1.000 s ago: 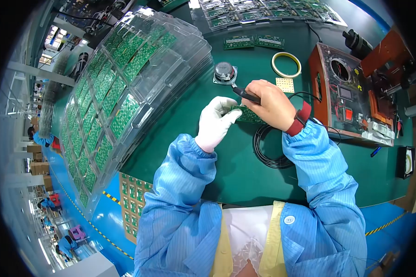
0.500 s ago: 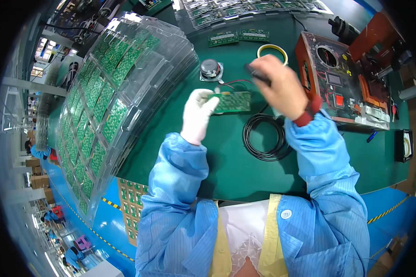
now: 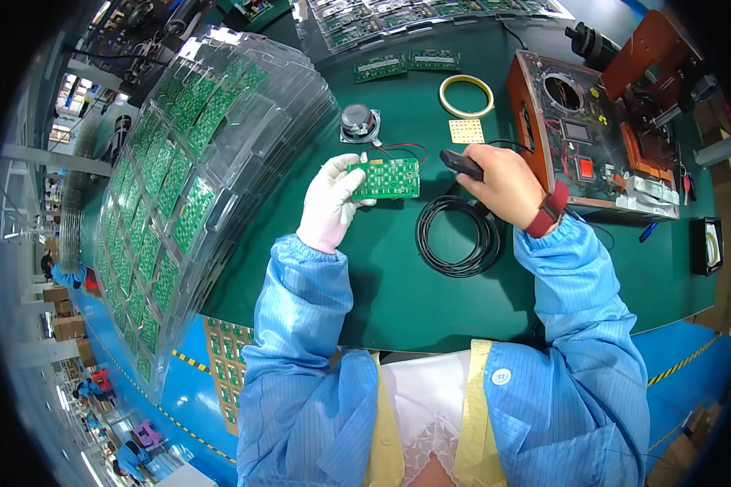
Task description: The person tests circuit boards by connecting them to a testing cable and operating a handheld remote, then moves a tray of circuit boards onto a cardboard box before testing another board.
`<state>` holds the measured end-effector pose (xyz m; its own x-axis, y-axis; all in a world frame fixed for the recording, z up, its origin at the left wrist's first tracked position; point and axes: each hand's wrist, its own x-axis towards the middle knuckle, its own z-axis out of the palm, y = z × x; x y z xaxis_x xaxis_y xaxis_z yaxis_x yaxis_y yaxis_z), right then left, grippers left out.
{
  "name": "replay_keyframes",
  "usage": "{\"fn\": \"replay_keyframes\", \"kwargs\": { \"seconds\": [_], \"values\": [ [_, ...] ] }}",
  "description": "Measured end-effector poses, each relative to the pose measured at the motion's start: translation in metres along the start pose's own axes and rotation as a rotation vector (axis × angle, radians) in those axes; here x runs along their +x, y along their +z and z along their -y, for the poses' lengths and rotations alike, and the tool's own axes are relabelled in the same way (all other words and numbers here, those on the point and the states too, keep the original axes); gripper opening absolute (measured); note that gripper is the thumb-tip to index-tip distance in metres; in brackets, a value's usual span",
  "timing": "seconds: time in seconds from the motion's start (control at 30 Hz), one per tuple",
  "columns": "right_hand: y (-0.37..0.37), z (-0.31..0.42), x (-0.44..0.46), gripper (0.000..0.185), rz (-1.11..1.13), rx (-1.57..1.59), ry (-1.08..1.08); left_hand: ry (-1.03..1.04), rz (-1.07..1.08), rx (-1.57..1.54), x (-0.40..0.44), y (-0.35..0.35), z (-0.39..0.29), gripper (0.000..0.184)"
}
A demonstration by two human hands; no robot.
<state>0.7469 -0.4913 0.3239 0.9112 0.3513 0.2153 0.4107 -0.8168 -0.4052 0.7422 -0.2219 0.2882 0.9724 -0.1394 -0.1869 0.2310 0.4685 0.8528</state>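
My left hand [image 3: 330,201], in a white glove, grips a green circuit board [image 3: 388,178] by its left end. The board's component side faces up towards me. A speaker [image 3: 357,123] lies just beyond it, and thin red and black wires run between the two. My bare right hand [image 3: 505,183], with a red wrist strap [image 3: 551,208], is closed around a short black tool [image 3: 461,165] whose exact kind I cannot make out. The tool's tip points left, a little apart from the board's right end. Below the right hand lies a coil of black cable [image 3: 460,271].
Stacked clear trays of green boards [image 3: 256,122] rise at the left. Beyond my hands are a yellow tape roll [image 3: 486,108], a sheet of small yellow labels [image 3: 466,131] and two boards [image 3: 380,68]. An orange-sided test box [image 3: 573,134] stands at the right.
My right hand has come down and nearer, baring the label sheet and tape roll. The board has tilted, so its face shows more fully. The whole view has shifted slightly.
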Motion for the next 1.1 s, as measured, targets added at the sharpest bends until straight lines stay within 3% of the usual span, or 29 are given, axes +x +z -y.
{"fn": "replay_keyframes", "kwargs": {
  "seconds": [0.13, 1.1],
  "values": [
    [-0.013, 0.018, 0.003, 0.01, 0.139, 0.676, 0.104, -0.068, 0.052, -0.012, 0.0, 0.0, 0.002, 0.028],
    [-0.003, 0.018, 0.001, 0.013, 0.069, 0.315, -0.159, -0.102, 0.102, 0.1, -0.008, 0.007, 0.002, 0.031]
  ]
}}
